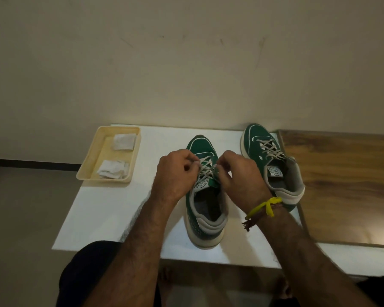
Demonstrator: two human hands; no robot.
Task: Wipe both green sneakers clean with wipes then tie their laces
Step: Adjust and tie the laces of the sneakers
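Resting on a white table (111, 209) against a beige wall (186, 63), the near sneaker (205, 216) is worked on: its laces (206, 168) are pinched by the curled left hand (175, 173) and right hand (239, 176). The second sneaker (273, 160) sits just right; wipes (113, 170) lie in a tray (93, 165).

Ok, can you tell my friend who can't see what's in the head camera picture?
Both hands, left hand and right hand, pinch the laces of the near green sneaker on a white table.
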